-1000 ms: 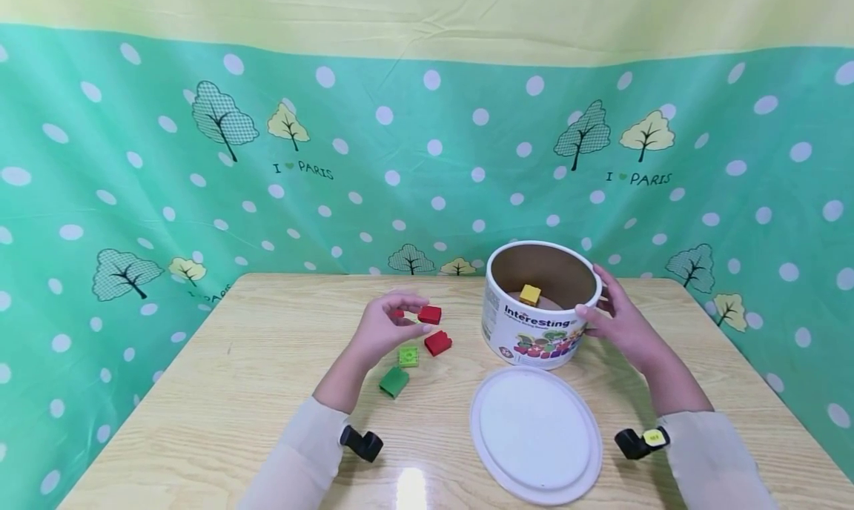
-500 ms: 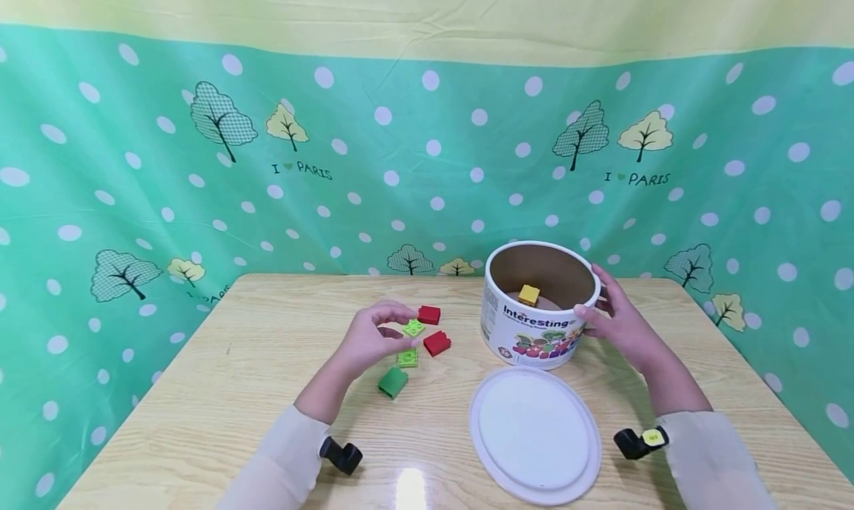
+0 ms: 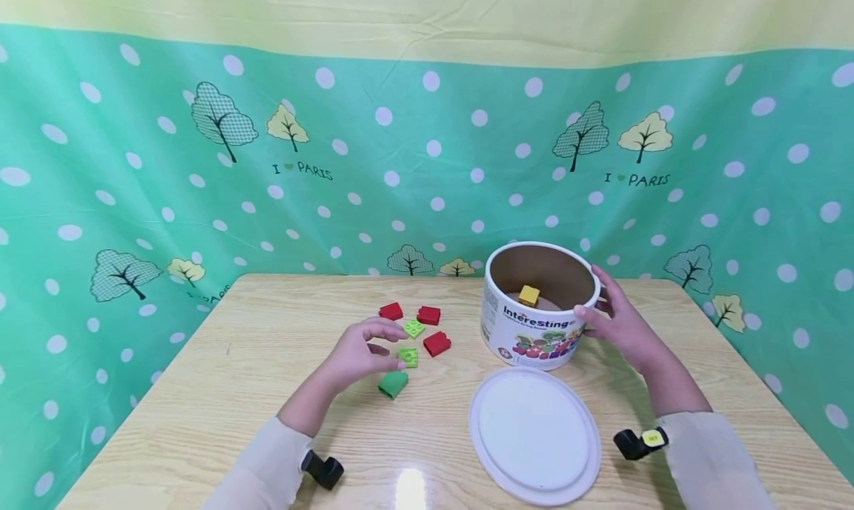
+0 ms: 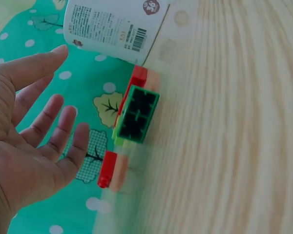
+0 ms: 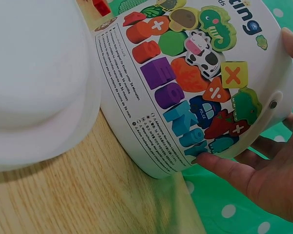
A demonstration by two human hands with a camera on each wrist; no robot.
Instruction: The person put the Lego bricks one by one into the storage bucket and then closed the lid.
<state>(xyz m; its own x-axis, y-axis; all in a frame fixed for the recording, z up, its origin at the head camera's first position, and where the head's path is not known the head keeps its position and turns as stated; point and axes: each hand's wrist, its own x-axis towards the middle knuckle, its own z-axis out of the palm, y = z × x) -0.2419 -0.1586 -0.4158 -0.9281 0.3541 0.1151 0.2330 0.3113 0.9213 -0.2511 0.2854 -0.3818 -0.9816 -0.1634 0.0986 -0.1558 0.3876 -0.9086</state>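
My left hand (image 3: 356,356) hovers beside several toy building blocks, its fingers loosely spread and holding nothing. Closest to it are two light green blocks, one (image 3: 408,358) by the thumb and one (image 3: 414,328) by the fingertips. Below them sits a dark green block (image 3: 393,383), whose hollow underside faces the left wrist camera. Three red blocks, one of them (image 3: 437,343) to the right, lie around the green ones. My right hand (image 3: 623,328) holds the right side of a white printed bucket (image 3: 494,321), thumb at the front. A yellow block (image 3: 529,296) is inside.
A round white lid (image 3: 537,428) lies flat in front of the bucket. The wooden table (image 3: 220,391) runs back to a green polka-dot cloth (image 3: 360,213) hanging behind it. A white handle (image 5: 263,122) is hinged to the bucket's side.
My left hand has drawn back toward the lower left, away from the far blocks, uncovering a red block and a light green block. My right hand and the bucket stay in place.
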